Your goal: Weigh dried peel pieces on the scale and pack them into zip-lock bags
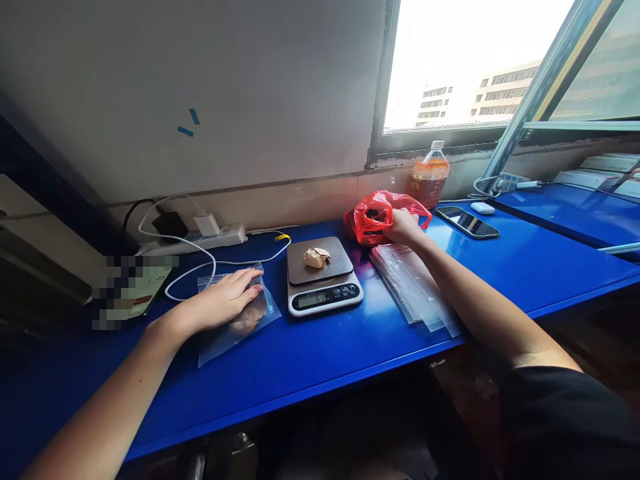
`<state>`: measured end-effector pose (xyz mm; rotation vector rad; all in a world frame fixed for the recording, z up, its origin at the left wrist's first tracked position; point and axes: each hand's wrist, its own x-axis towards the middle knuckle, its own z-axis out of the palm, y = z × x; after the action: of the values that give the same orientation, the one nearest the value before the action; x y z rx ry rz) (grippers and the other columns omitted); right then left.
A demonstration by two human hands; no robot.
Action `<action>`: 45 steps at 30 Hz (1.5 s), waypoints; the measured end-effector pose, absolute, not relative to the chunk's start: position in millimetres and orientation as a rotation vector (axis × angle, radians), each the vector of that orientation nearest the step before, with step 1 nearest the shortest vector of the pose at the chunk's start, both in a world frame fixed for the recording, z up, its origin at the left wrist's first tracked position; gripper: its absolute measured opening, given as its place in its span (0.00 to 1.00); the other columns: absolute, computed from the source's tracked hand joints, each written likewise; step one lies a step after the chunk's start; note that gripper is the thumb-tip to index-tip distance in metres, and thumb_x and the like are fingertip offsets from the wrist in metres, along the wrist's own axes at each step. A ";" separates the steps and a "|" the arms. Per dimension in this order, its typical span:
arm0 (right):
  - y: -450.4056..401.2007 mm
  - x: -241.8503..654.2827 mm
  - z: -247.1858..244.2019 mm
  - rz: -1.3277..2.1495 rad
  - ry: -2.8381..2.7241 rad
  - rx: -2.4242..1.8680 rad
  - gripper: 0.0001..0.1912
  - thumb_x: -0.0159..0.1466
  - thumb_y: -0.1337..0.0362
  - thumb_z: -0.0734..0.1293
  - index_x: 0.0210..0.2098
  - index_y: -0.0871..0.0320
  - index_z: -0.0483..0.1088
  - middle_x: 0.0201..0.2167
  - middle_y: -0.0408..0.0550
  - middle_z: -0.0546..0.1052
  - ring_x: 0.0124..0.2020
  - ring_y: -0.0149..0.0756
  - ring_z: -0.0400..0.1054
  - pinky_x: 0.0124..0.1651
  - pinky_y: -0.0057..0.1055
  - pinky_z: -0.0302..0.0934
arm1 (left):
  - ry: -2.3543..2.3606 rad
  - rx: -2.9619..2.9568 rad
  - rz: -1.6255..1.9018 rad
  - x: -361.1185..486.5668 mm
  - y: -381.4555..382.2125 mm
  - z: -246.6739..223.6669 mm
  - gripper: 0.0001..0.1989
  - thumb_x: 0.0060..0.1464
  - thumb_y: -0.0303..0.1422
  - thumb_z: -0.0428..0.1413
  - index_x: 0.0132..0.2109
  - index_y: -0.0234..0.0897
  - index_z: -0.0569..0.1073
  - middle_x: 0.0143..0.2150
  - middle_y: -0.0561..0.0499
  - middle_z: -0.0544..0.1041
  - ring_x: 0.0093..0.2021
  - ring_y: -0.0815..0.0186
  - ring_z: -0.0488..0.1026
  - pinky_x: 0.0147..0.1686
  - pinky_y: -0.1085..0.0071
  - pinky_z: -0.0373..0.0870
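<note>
My left hand [225, 298] lies flat with its fingers stretched over a clear zip bag [213, 341], which holds a brown lump [249, 317]. To its right stands a digital kitchen scale [345, 267]. On the scale's plate sits a pale tan, wrinkled lump [315, 258] with a dark split edge; its kind is unclear. My right hand [403, 227] is closed at the mouth of a red plastic bag [363, 227], gripping its edge, with the fingertips partly hidden. Below that wrist lies a fanned stack of clear plastic bags [405, 283].
Behind the red bag stands a bottle of orange-brown drink [430, 179]. A phone [467, 222] and a white earbud case [483, 208] lie right. At left are a power strip [227, 237], a white cable [193, 248] and another phone [150, 287]. The blue table's front edge [300, 397] runs nearest me.
</note>
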<state>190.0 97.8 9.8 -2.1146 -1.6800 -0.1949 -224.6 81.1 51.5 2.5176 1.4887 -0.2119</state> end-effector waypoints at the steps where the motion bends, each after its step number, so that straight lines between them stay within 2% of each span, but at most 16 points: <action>1: 98.0 189.9 8.8 -0.194 -1.678 -2.115 0.17 0.60 0.60 0.64 0.46 0.55 0.76 0.45 0.56 0.78 0.49 0.54 0.67 0.47 0.44 0.60 | 1.487 2.519 -0.216 -224.4 81.2 51.5 0.36 0.61 0.48 0.34 0.69 0.32 0.55 0.71 0.43 0.56 0.70 0.55 0.52 0.67 0.56 0.51; 5: 99.0 191.9 5.6 -0.180 -1.657 -2.123 0.17 0.61 0.63 0.62 0.47 0.56 0.76 0.48 0.58 0.77 0.51 0.56 0.67 0.49 0.48 0.60 | 1.487 2.525 -0.227 -223.1 81.1 51.7 0.36 0.61 0.48 0.33 0.69 0.32 0.55 0.71 0.44 0.56 0.70 0.56 0.52 0.67 0.57 0.50; 11: 103.5 191.6 10.1 -0.160 -1.681 -2.017 0.19 0.61 0.57 0.64 0.51 0.52 0.74 0.50 0.55 0.77 0.53 0.58 0.66 0.51 0.53 0.60 | 1.482 2.504 -0.176 -225.9 82.7 48.8 0.36 0.61 0.48 0.35 0.69 0.32 0.55 0.71 0.44 0.56 0.70 0.56 0.51 0.68 0.57 0.49; 14: 110.4 188.6 13.4 -0.130 -1.735 -1.874 0.17 0.62 0.57 0.65 0.49 0.51 0.74 0.48 0.53 0.78 0.50 0.53 0.69 0.49 0.47 0.64 | 1.472 2.511 -0.146 -228.4 83.5 47.4 0.36 0.61 0.48 0.35 0.68 0.32 0.56 0.71 0.44 0.57 0.70 0.55 0.52 0.68 0.56 0.49; 17: 117.1 185.6 12.9 -0.080 -1.793 -1.741 0.16 0.61 0.64 0.64 0.48 0.54 0.73 0.47 0.51 0.78 0.45 0.44 0.72 0.46 0.38 0.67 | 1.468 2.513 -0.109 -229.5 83.4 47.6 0.35 0.61 0.49 0.36 0.68 0.33 0.58 0.70 0.43 0.58 0.70 0.54 0.54 0.66 0.54 0.52; 20: 118.5 184.5 11.0 -0.040 -1.831 -1.648 0.17 0.60 0.69 0.62 0.49 0.56 0.71 0.48 0.51 0.77 0.45 0.40 0.72 0.46 0.33 0.67 | 1.469 2.520 -0.094 -228.8 82.1 49.3 0.35 0.61 0.49 0.37 0.67 0.34 0.59 0.69 0.43 0.60 0.69 0.53 0.55 0.66 0.53 0.54; 24: 108.8 185.4 13.5 0.034 -1.909 -1.576 0.18 0.56 0.74 0.60 0.42 0.56 0.74 0.46 0.49 0.78 0.46 0.39 0.72 0.49 0.33 0.66 | 1.477 2.519 -0.118 -226.5 78.8 53.6 0.34 0.61 0.48 0.37 0.67 0.33 0.59 0.70 0.43 0.59 0.69 0.53 0.55 0.65 0.53 0.55; 28: 94.0 185.0 20.7 0.125 -2.001 -1.539 0.15 0.52 0.74 0.63 0.37 0.55 0.75 0.39 0.45 0.79 0.41 0.39 0.72 0.43 0.30 0.67 | 1.497 2.496 -0.139 -224.6 75.9 57.2 0.34 0.61 0.48 0.37 0.68 0.34 0.59 0.70 0.43 0.59 0.69 0.52 0.55 0.65 0.53 0.55; 32: 88.4 180.5 23.4 0.133 -2.060 -1.516 0.12 0.53 0.69 0.66 0.37 0.55 0.73 0.37 0.43 0.78 0.36 0.36 0.71 0.39 0.29 0.65 | 1.494 2.486 -0.164 -225.4 76.0 56.8 0.34 0.62 0.47 0.37 0.68 0.34 0.57 0.71 0.44 0.57 0.70 0.55 0.53 0.66 0.55 0.53; 35: 90.4 176.2 20.2 0.009 -1.995 -1.526 0.09 0.54 0.69 0.65 0.35 0.56 0.71 0.37 0.46 0.78 0.36 0.35 0.69 0.37 0.28 0.64 | 1.488 2.478 -0.174 -227.7 78.2 54.0 0.34 0.62 0.48 0.36 0.69 0.35 0.56 0.71 0.45 0.56 0.70 0.55 0.52 0.67 0.56 0.52; 39: 94.6 175.0 15.8 -0.032 -1.897 -1.568 0.12 0.56 0.71 0.63 0.39 0.57 0.71 0.39 0.49 0.78 0.35 0.36 0.70 0.35 0.28 0.63 | 1.468 2.502 -0.143 -230.1 81.1 49.7 0.34 0.62 0.49 0.36 0.68 0.35 0.57 0.71 0.45 0.57 0.70 0.55 0.52 0.67 0.56 0.51; 45: 97.5 179.4 21.0 -0.103 -1.767 -1.604 0.14 0.55 0.72 0.62 0.41 0.58 0.72 0.42 0.52 0.79 0.42 0.43 0.72 0.44 0.34 0.64 | 1.456 2.520 -0.112 -230.0 81.7 49.2 0.34 0.61 0.49 0.37 0.67 0.36 0.59 0.69 0.44 0.60 0.69 0.54 0.55 0.66 0.55 0.54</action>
<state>179.4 97.5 21.0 -1.6042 -1.7666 -0.1031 -230.0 81.7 49.2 2.5196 1.4556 -0.1118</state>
